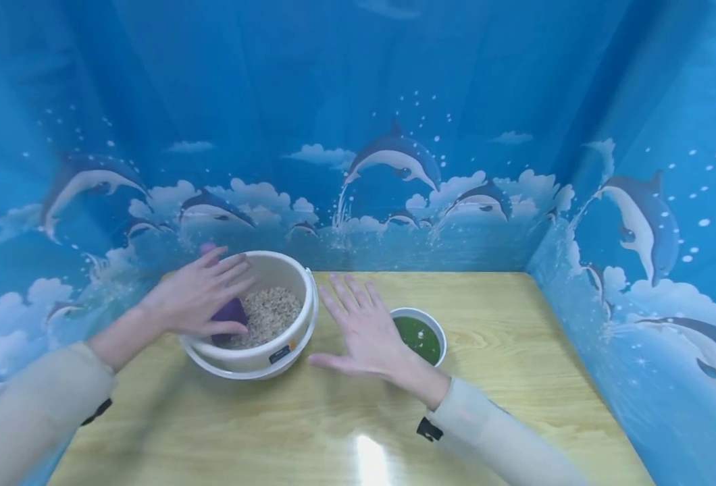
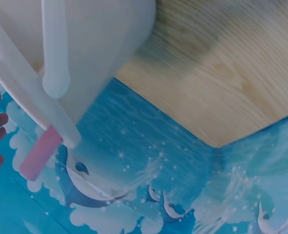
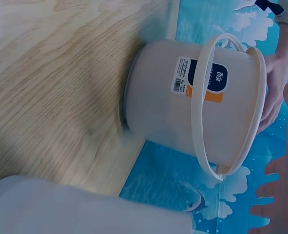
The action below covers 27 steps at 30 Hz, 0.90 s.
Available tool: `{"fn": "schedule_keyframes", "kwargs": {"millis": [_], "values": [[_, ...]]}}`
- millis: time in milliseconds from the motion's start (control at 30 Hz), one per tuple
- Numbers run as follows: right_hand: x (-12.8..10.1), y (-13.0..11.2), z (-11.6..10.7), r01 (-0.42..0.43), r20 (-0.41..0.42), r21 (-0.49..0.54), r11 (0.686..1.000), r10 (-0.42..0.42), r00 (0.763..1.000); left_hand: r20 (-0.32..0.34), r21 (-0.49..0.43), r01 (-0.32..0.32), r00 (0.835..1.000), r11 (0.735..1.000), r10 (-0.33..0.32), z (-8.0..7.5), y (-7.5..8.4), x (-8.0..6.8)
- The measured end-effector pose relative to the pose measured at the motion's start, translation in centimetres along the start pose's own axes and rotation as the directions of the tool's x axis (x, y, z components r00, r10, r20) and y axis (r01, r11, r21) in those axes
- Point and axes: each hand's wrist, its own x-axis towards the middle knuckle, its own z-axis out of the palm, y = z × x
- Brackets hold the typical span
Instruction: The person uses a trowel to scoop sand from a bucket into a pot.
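A white bucket (image 1: 245, 359) with a swing handle (image 3: 198, 107) stands at the left of the table, holding pale, flaky grain (image 1: 275, 314). In it leans a purple scoop (image 1: 232, 312), whose pink grip (image 2: 40, 153) sticks out past the rim. My left hand (image 1: 196, 297) hovers over the bucket's left side with fingers spread, partly covering the scoop. Between the bucket and a white bowl (image 1: 443, 341), my right hand (image 1: 367, 331) is held palm down, its fingers straight and apart. Something green with small white bits fills the bowl, partly hidden by the right wrist.
The wooden table (image 1: 516, 378) ends at a blue dolphin-print curtain (image 1: 285, 135) at the back and on both sides. A label (image 3: 202, 80) is on the bucket's wall. A bright light reflection shows near the table's front.
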Motion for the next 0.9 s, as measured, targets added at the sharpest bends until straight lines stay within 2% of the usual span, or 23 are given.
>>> {"fn": "schedule_keyframes", "kwargs": {"millis": [133,333,700,900], "values": [[1.0,-0.7,0.3,-0.009,0.005,0.022,1.000,0.009,1.000,0.029,0.011,-0.005,1.000,1.000,0.004,0.2,-1.1,-0.1],[2.5,-1.1,0.9,-0.022,0.059,-0.013,1.000,0.023,0.998,0.056,0.044,-0.035,0.998,0.998,0.032,0.2,-2.6,-0.1],[4.4,-1.1,2.2,0.011,0.122,-0.080,0.997,-0.001,0.992,0.172,0.126,-0.087,0.983,0.988,0.064,0.8,-3.9,0.3],[5.0,-0.9,2.9,0.035,0.125,-0.102,0.994,-0.022,0.992,0.200,0.189,-0.133,0.975,0.973,0.095,1.0,-4.3,0.2]]}}
